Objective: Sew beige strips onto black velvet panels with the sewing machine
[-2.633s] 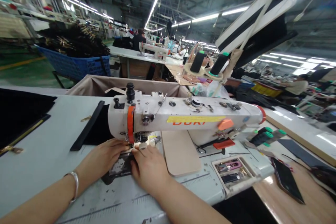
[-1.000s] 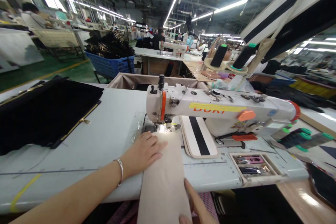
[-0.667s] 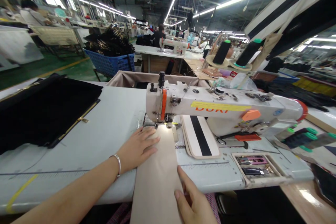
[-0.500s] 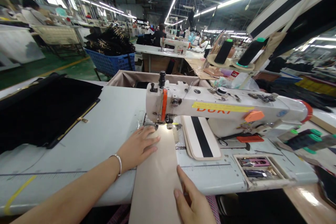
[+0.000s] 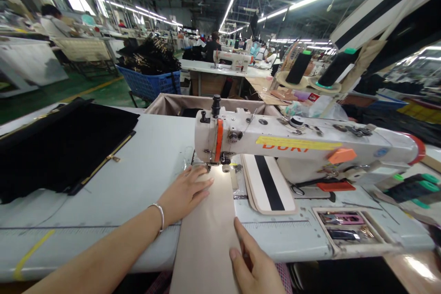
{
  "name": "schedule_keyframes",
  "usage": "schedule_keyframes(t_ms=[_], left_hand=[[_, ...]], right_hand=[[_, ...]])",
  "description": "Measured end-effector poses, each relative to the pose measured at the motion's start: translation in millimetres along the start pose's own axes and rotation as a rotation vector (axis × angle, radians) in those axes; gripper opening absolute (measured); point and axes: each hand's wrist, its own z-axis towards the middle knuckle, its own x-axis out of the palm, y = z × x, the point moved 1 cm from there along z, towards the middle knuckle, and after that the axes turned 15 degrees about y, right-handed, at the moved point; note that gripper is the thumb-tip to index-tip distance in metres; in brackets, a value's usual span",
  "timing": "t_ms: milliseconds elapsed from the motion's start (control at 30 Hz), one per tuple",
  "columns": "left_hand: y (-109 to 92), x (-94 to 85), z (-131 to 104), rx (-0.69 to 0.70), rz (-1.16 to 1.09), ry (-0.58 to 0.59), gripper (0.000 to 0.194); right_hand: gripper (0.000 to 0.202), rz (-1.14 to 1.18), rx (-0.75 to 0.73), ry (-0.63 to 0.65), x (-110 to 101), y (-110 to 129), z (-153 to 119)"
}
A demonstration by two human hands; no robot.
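Note:
A long beige panel (image 5: 210,239) runs from the near edge of the sewing table up under the head of a white sewing machine (image 5: 292,133). My left hand (image 5: 188,190), a silver bangle at its wrist, lies flat on the panel's left side with fingers spread, fingertips close to the presser foot (image 5: 209,167). At the right edge of the panel is my right hand (image 5: 257,259), thumb on top and index finger along the edge; its other fingers are partly hidden. The needle point is hidden too. White pieces with a black stripe (image 5: 270,183) lie stacked right of the panel.
Black fabric with a gold zipper (image 5: 69,147) covers the table's left part. A small tool tray (image 5: 349,229) and scissors (image 5: 306,183) are at the right. Thread cones (image 5: 299,66) stand behind the machine. Beyond are a blue basket (image 5: 151,85) and several people at work.
The whole view has shifted slightly, so the table and machine appear a little further right. Both hands keep nearly the same places on the panel.

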Motion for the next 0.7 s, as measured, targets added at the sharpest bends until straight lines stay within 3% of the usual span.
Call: schedule_keyframes(t_ms=[100,167,333,400,467,600,700], left_hand=[[6,-7.1,-5,0.033,-0.038,0.059,0.039],[26,-21.4,-17,-0.023,-0.048,0.102,0.039],[117,-84.7,-93,-0.730,0.225,-0.005,0.041],[147,-103.5,-125,-0.894,0.275,-0.010,0.042],[168,-114.0,-147,-0.967,0.291,0.029,0.042],[183,-132.6,-156,-0.989,0.307,0.084,0.036],[168,-153.8,-149,-0.980,0.364,0.033,0.038]], right_hand=[[0.046,-0.148,-0.059,0.006,-13,4,7],[0.037,-0.269,-0.117,-0.013,-26,13,21],[0.030,-0.463,-0.317,-0.009,-39,43,79],[0.034,-0.507,-0.349,0.006,-33,48,98],[0.041,-0.522,-0.357,0.029,-26,47,110],[0.044,-0.505,-0.361,0.039,-22,41,113],[0.044,-0.506,-0.372,0.038,-23,40,110]])
